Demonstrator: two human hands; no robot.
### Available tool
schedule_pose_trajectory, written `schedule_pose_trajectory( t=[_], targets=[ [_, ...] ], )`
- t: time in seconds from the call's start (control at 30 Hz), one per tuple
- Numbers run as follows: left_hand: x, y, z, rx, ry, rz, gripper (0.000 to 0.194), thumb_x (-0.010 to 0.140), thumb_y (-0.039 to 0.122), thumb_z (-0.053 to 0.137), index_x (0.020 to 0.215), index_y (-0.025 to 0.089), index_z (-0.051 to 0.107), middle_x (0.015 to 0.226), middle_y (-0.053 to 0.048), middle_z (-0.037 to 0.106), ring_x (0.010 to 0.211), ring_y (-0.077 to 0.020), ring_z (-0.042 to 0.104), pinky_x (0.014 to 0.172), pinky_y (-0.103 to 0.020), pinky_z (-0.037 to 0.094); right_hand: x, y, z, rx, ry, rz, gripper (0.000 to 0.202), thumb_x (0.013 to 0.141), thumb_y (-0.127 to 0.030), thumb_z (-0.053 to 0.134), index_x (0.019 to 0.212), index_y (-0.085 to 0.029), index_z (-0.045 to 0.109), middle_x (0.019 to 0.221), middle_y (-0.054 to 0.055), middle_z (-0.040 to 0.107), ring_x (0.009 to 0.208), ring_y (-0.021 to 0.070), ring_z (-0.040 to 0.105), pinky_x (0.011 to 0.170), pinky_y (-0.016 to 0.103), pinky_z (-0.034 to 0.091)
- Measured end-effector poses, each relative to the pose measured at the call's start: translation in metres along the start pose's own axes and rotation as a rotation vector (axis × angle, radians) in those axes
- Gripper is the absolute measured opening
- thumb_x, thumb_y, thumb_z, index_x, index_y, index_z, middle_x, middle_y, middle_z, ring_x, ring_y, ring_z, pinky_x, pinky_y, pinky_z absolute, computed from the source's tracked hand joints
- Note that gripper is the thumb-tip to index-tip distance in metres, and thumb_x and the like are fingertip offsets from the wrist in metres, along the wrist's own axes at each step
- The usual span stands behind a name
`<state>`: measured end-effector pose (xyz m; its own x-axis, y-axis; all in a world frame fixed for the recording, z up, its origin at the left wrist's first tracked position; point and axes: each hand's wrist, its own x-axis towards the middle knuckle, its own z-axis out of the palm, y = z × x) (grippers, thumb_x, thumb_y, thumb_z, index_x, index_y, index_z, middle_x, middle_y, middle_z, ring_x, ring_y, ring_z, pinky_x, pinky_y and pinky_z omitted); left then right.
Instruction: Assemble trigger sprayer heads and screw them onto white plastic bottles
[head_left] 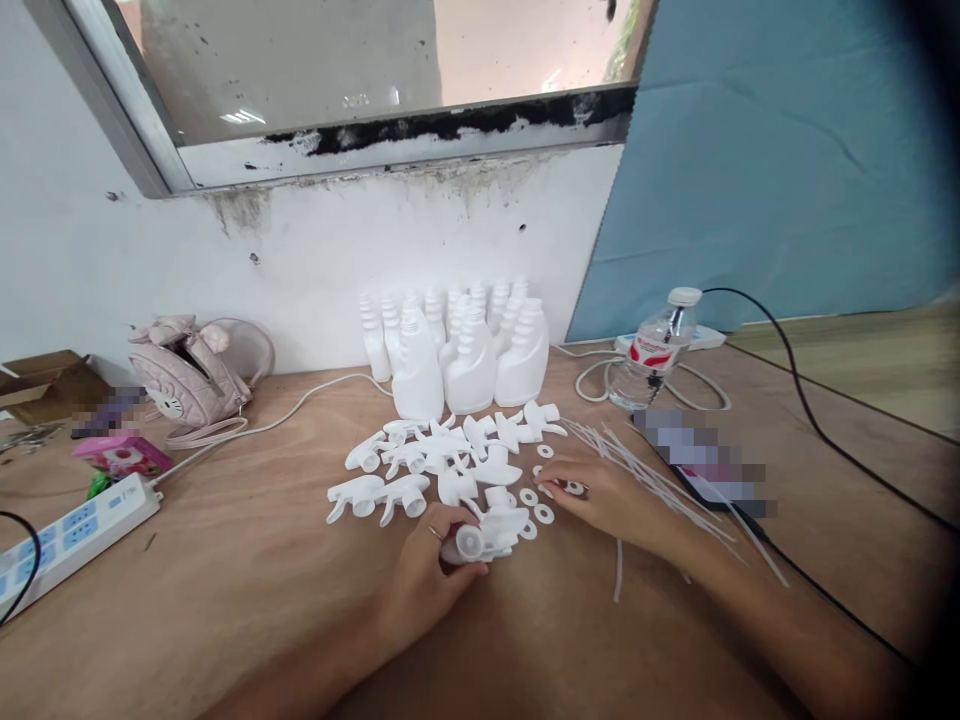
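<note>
My left hand [431, 560] is closed around a white trigger spray head [470, 542], its round collar facing me. Just beyond it lie other white spray heads [499, 520], close against the held one. The fingers of my right hand [577, 492] are pinched together low over the table, at a small white ring washer [538, 471] that they partly hide. Whether that washer is lifted I cannot tell. Several more flat washers [544, 514] lie between my hands. Further in, a group of trigger spray heads [435, 450] is spread over the wooden table [285, 540].
White plastic bottles [418, 375] stand in rows against the wall. Thin white tubes [660, 480] lie right of my right hand, near a phone [705, 460] and a water bottle [651, 350]. Leftward are a power strip [79, 535], pink bag [191, 375] and cardboard box [52, 385].
</note>
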<state>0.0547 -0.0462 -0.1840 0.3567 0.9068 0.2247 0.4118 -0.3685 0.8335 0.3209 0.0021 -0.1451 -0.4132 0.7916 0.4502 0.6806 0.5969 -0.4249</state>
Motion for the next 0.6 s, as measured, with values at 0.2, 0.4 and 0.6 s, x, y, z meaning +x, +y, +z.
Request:
schedule_pose_trajectory(
  t=[0.2,0.4,0.6],
  targets=[
    [0.001,-0.003,0.008,-0.153,-0.026,-0.049,0.038,0.07,0.012,0.073,0.103,0.022,0.056,0.101,-0.003,0.063,0.092,-0.0188,0.06,0.082,-0.031,0.048,-0.009,-0.056,0.035,0.297,0.153,-0.176,0.018,0.09,-0.016,0.053,0.098,-0.022,0.068,0.091,0.006,0.069,0.084,0.0152,0.066,0.072,0.027,0.055],
    [0.0,-0.005,0.007,-0.219,-0.052,-0.011,0.043,0.075,0.011,0.067,0.113,0.022,0.05,0.11,-0.003,0.065,0.102,-0.0179,0.061,0.09,-0.032,0.047,-0.017,-0.075,0.05,0.3,0.034,-0.359,0.029,0.088,-0.01,0.052,0.113,-0.022,0.06,0.103,0.009,0.065,0.099,0.0179,0.06,0.086,0.034,0.051],
    [-0.003,-0.007,-0.003,-0.087,-0.09,0.063,0.039,0.081,0.024,0.067,0.113,0.023,0.045,0.106,-0.002,0.067,0.099,-0.0167,0.063,0.088,-0.029,0.048,-0.018,-0.069,0.046,0.21,-0.077,-0.387,0.031,0.087,-0.008,0.052,0.114,-0.022,0.056,0.108,0.009,0.063,0.104,0.0191,0.057,0.09,0.036,0.049]
  ],
)
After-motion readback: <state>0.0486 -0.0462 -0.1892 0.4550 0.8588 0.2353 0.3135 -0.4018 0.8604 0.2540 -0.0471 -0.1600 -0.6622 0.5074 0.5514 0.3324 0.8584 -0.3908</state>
